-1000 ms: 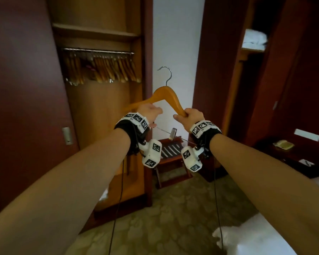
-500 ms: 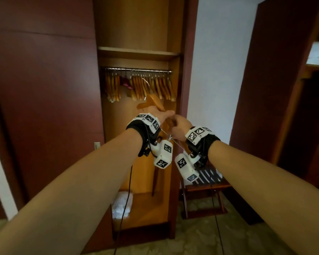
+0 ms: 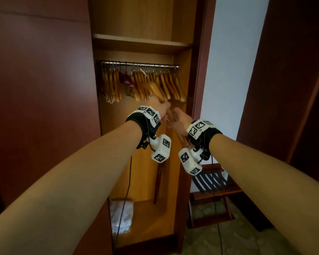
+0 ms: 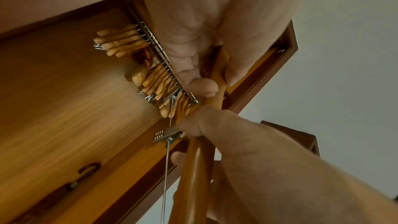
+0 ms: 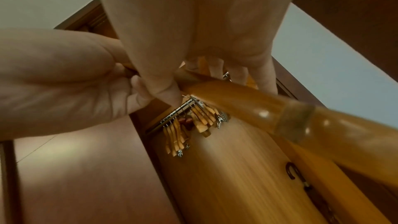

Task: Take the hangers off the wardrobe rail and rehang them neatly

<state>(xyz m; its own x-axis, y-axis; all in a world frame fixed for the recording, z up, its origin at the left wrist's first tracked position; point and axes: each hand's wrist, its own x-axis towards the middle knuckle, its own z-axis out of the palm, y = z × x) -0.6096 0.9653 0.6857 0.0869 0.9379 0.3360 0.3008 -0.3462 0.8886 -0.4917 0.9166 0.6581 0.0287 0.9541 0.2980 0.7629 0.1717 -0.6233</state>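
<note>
Two bare forearms reach from the lower corners of the head view toward the centre, each wrist wearing a black band with white marker-printed blocks. The left hand [image 3: 157, 107] and right hand [image 3: 180, 120] meet just above the middle of the frame, both gripping one wooden hanger [image 3: 156, 90]. In the left wrist view the left fingers [image 4: 202, 86] curl around the hanger's arm, and the right hand wraps the same wood just below them, beside a metal clip [image 4: 165, 134] on the hanger's thin wire bar. In the right wrist view the right hand's thumb and fingers close around the glossy wood, which runs off toward the lower right of that frame.

Behind the hands, the held hanger tilts up toward the wardrobe rail [image 3: 138, 64], in the upper middle of the head view. A row of wooden hangers [image 3: 171, 85] hangs from it, with a dark pink item among them left of centre. A shelf [image 3: 140, 42] sits above the rail. A clear plastic bag [image 3: 121, 216] lies on the wardrobe floor at lower centre. A slatted luggage rack [image 3: 213, 183] stands lower right, against a white wall.
</note>
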